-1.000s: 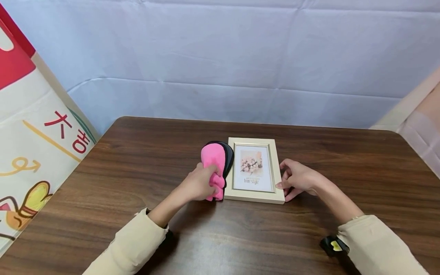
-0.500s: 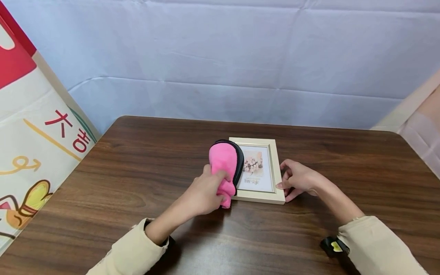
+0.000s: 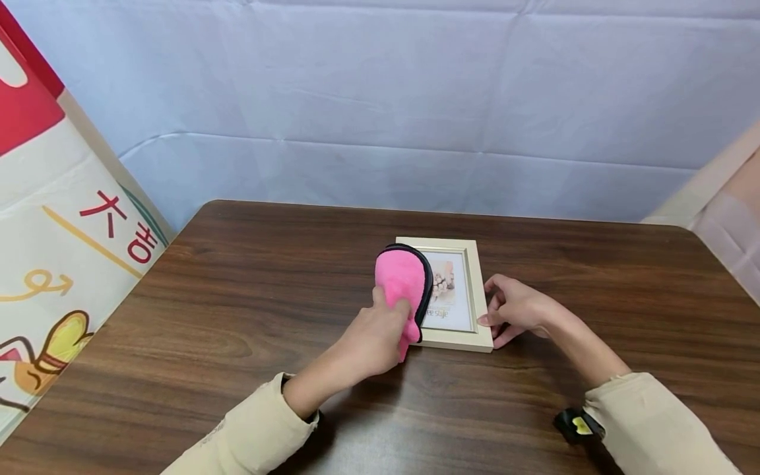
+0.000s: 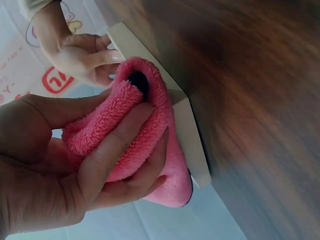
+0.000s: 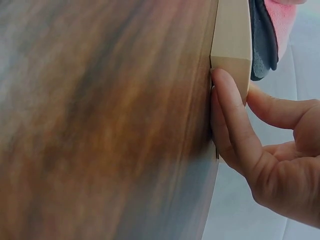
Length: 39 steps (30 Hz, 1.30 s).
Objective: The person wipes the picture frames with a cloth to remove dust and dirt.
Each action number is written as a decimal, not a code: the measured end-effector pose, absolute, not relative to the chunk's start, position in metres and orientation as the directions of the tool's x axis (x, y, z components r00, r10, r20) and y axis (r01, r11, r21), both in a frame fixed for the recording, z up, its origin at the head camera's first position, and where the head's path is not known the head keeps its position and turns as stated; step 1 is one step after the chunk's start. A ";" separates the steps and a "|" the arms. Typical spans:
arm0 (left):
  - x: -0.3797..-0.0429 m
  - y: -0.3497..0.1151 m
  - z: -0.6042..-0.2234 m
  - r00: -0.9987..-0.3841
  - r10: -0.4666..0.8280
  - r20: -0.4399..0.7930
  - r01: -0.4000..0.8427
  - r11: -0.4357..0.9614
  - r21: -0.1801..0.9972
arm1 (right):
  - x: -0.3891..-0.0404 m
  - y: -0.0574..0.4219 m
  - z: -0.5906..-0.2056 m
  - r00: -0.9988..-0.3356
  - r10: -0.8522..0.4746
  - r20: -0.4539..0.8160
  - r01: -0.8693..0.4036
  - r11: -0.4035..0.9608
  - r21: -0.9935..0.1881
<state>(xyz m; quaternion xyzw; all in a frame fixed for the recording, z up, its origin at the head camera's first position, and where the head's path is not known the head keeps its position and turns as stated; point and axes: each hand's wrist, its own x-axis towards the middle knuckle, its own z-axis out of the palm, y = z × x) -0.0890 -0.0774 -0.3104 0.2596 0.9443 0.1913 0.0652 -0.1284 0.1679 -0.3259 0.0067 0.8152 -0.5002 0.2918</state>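
Note:
My left hand (image 3: 369, 338) grips a bunched pink and black cleaning cloth (image 3: 399, 269). Its rounded end lies over the left part of a cream picture frame (image 3: 451, 340), which is flat on the table. Flowers and printed words show on the frame's uncovered right side. My right hand (image 3: 518, 309) pinches the frame's lower right edge. The right wrist view has the thumb on the upper edge of the frame (image 5: 232, 32) and fingers against its side. Seen by the left wrist camera, the fluffy cloth (image 4: 172, 177) is folded between thumb and curled fingers, above the frame's side (image 4: 192, 140).
The brown wooden table (image 3: 267, 264) surrounds the frame. Behind it hangs a pale blue-white sheet (image 3: 356, 99). A printed banner (image 3: 65, 264) with red characters stands along the left side. A black band (image 3: 574, 425) sits at the right sleeve.
The left hand has moved the cloth rightward from beside the frame onto its left part, covering some of the picture. The right hand and the frame have stayed in place.

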 end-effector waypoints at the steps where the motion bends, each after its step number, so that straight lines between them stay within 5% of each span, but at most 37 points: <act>1: -0.088 -0.076 -0.311 -0.855 0.519 -0.012 0.477 0.795 0.375 | -0.128 0.168 -0.326 -0.829 -0.281 -0.483 0.303 0.499 -0.812; 8: -0.085 -0.059 -0.312 -0.858 0.514 -0.008 0.497 0.834 0.239 | -0.128 0.169 -0.326 -0.830 -0.276 -0.485 0.306 0.502 -0.809; 27: -0.085 -0.021 -0.312 -0.823 0.568 0.001 0.558 0.808 0.187 | -0.128 0.170 -0.329 -0.835 -0.283 -0.472 0.301 0.483 -0.822; 39: -0.094 -0.037 -0.314 -0.807 0.590 -0.038 0.543 0.765 0.346 | -0.128 0.170 -0.328 -0.837 -0.287 -0.467 0.295 0.481 -0.825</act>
